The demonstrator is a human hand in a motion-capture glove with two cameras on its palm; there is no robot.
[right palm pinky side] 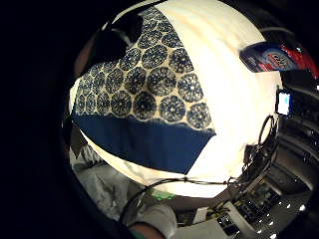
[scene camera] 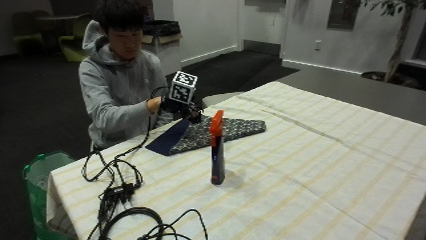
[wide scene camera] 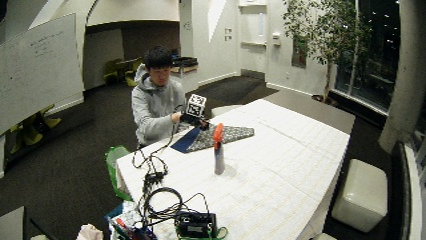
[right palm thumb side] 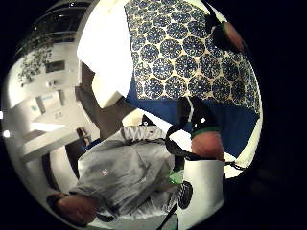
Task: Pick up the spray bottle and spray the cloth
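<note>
A dark blue spray bottle (scene camera: 217, 159) with an orange-red head stands upright on the striped tablecloth, in front of the cloth and apart from it. The cloth (scene camera: 214, 132) is blue with round patterns and has a plain navy side; it lies flat before the seated person. My gloved right hand (scene camera: 178, 107) hovers just above the cloth's end nearest the person, with nothing in it. Both palm views look down on the cloth (right palm pinky side: 149, 89) (right palm thumb side: 192, 52), with the glove's fingers (right palm thumb side: 197, 119) at the edges. The bottle (right palm pinky side: 276, 56) shows beyond the cloth.
The table (scene camera: 333, 165) is long, with a pale striped cover. Black cables (scene camera: 120, 192) lie coiled on the end beside the bottle, and a black device (wide scene camera: 195, 225) sits at that corner. A green bag (scene camera: 38, 172) stands on the floor next to the person.
</note>
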